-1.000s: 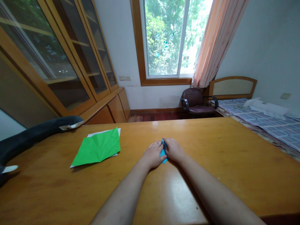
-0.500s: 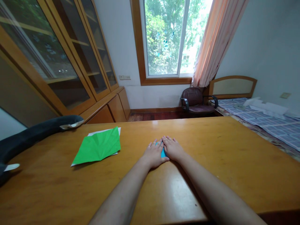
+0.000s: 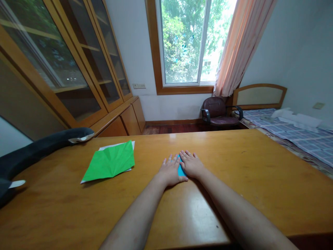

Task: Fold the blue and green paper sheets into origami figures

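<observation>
Shelves [image 3: 90, 47] span a glazed cabinet [image 3: 84, 69]; left fingers [image 3: 170, 158] and right fingers [image 3: 188, 154] lie flat, splayed, on blue paper [image 3: 181, 171].

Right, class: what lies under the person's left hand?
Blue paper shows between the thumb and fingers of the left hand, on the wooden table. How far it runs beneath the palm, and its full outline, are covered from view.

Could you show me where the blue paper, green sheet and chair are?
Blue paper [image 3: 181, 171]: head view, on its uncovered part.
Green sheet [image 3: 110, 160]: head view, on its creased middle.
Chair [image 3: 214, 108]: head view, on its backrest.
</observation>
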A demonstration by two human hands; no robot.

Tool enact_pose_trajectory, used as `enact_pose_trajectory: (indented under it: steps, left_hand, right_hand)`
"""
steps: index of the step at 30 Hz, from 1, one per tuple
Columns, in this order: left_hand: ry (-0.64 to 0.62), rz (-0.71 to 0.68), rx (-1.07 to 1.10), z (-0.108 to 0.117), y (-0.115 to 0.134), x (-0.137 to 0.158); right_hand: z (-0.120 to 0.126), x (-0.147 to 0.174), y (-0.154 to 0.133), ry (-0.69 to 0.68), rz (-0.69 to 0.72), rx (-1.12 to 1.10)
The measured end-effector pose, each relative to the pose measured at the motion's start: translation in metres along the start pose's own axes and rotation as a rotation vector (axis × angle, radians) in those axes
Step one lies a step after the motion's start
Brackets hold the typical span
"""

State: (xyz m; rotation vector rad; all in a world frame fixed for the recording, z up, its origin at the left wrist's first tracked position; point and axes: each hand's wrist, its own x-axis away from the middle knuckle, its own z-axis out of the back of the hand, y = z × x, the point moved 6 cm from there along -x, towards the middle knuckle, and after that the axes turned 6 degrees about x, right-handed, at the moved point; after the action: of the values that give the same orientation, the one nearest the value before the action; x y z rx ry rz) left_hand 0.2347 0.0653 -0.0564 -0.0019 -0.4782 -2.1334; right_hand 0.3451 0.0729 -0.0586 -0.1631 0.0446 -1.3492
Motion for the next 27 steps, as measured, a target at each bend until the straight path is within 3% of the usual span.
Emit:
enact_pose_trajectory:
  steps: [15,22,27]
  left_hand:
    - [0.013,-0.009,0.049,0.001,-0.005,0.008]
    - [0.064,0.020,0.045,0.003,-0.007,0.005]
    - [0.133,0.108,0.028,0.005,-0.015,0.001]
  right_hand:
    - [0.000,0.002,0.002,0.043,0.042,-0.065]
    - [0.017,0.006,0.010,0.256,0.032,-0.109]
    - [0.023,0.004,0.006,0.340,0.135,-0.071]
